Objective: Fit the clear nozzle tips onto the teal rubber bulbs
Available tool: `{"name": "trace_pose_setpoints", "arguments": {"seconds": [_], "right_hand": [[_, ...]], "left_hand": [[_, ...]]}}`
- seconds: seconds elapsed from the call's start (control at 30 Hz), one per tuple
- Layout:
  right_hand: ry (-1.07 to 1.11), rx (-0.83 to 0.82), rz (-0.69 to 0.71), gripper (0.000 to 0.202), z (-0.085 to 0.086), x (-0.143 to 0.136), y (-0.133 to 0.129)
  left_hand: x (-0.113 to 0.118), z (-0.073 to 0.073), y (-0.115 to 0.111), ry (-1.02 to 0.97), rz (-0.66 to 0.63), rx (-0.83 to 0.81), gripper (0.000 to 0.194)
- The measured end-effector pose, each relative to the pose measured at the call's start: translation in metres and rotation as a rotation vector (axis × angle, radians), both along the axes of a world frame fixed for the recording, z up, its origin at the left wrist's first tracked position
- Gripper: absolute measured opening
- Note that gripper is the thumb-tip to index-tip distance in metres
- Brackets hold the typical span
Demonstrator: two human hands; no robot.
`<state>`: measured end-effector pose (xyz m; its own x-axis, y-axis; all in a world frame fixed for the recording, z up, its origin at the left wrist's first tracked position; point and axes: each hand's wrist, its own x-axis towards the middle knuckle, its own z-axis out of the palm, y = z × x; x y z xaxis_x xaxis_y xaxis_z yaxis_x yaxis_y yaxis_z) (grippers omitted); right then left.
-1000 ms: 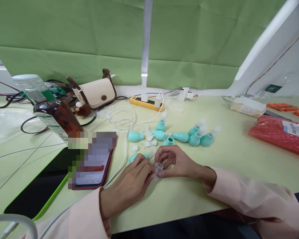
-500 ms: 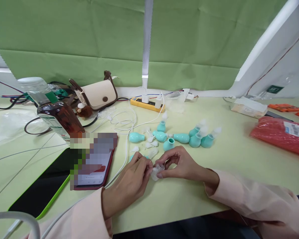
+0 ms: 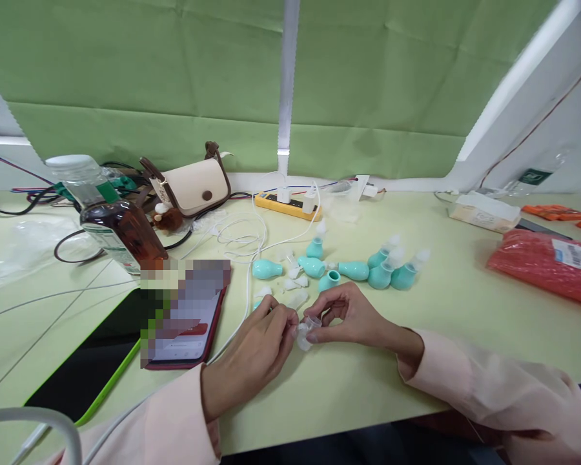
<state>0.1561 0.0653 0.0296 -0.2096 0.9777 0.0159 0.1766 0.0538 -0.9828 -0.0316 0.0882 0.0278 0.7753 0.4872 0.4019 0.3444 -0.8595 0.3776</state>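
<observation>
Between thumb and fingers, my right hand (image 3: 351, 315) grips a small clear plastic nozzle piece (image 3: 308, 332) just above the table. My left hand (image 3: 264, 336) is closed in a pinch at the left side of that same piece, its fingertips partly hidden. Just beyond the hands stands a turquoise rubber bulb (image 3: 330, 279) with its round mouth uncovered. Other turquoise bulbs lie on their sides, such as the bulb (image 3: 267, 268) at the left. At the right, several upright bulbs (image 3: 380, 274) carry clear tips. Loose translucent tips (image 3: 296, 283) lie among them.
Left of my hands lie a phone in a dark red case (image 3: 186, 342) and a phone in a green case (image 3: 94, 355). Behind are a bottle of brown liquid (image 3: 121, 232), a cream handbag (image 3: 198, 186) and a yellow power strip (image 3: 285, 205). A red plastic package (image 3: 537, 261) lies right.
The camera view has shifted slightly, moving the table things a little right and down in the picture. Both hands stay at the clear nozzle piece, with barely any change of grip.
</observation>
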Motion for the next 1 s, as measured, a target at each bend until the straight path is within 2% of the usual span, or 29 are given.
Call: {"name": "trace_pose_setpoints", "arguments": {"seconds": [0.17,0.27,0.47,0.87,1.0], "right_hand": [[0.013,-0.018,-0.005,0.023,-0.001,-0.003,-0.003],[0.034,-0.019,0.024,0.024,-0.001,-0.002,-0.004],[-0.005,-0.064,0.100,0.026,-0.002,0.001,-0.004],[0.092,-0.101,0.046,0.026,0.000,-0.001,-0.002],[0.095,-0.067,-0.009,0.025,0.000,-0.003,-0.002]], "left_hand": [[-0.002,0.004,-0.001,0.048,-0.043,-0.014,0.009],[-0.002,0.004,0.000,0.094,-0.048,0.015,0.017],[-0.001,0.003,0.002,0.071,-0.175,0.052,0.018],[-0.002,-0.010,0.003,-0.014,-0.125,0.241,0.013],[-0.001,-0.011,0.002,0.012,-0.044,0.317,0.012]]}}
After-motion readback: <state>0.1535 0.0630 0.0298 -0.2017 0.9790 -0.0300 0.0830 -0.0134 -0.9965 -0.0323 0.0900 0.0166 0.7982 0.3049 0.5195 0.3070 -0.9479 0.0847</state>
